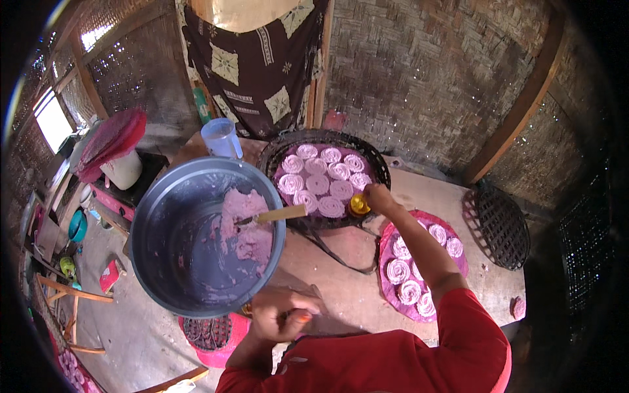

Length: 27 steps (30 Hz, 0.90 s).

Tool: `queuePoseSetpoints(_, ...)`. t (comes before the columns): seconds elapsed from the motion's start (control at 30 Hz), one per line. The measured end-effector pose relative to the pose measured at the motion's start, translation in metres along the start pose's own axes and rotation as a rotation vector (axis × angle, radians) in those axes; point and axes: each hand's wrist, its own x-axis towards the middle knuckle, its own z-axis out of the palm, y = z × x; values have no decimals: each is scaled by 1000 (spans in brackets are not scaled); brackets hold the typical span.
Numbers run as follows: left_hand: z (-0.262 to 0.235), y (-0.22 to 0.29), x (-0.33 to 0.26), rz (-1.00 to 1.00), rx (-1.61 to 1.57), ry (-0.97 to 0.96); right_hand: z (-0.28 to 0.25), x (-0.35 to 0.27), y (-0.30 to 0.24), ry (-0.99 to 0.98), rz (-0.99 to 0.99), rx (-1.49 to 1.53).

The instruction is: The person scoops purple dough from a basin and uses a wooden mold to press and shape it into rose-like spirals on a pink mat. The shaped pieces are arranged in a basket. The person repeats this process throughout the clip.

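In my right hand (377, 196) is a small round yellow piece (359, 204), perhaps a mould or press, held at the right edge of a black woven tray (382, 164). Rows of pink swirled dough rounds (316, 166) lie on the tray's purple-pink lining. Beside the rim of a large grey basin (147, 275) my left hand (282, 316) is closed, its thumb smeared with orange. A bit of yellow-brown shows at its left, but what it holds is hidden. Inside the basin sits sticky pink dough (252, 245), with a wooden-handled tool (282, 213) stuck in it.
A pink round mat (393, 308) with more swirls lies partly under my right forearm. At the table's (488, 288) right end lies a black woven tray (501, 226). A blue translucent jug (221, 137) stands behind the basin. A pink stool-like seat (213, 357) is below.
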Motion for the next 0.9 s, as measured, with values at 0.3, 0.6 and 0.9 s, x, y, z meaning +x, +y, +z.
queuePoseSetpoints(0.3, 1, -14, 17, -201, -33, -381, 9, 129, -75, 141, -161, 331)
queuePoseSetpoints(0.6, 4, -6, 13, 3, 119, -151, 123, 217, -173, 75, 42, 311)
queuePoseSetpoints(0.9, -5, -4, -17, -31, -229, 7, -68, -30, -117, -856, -424, 603)
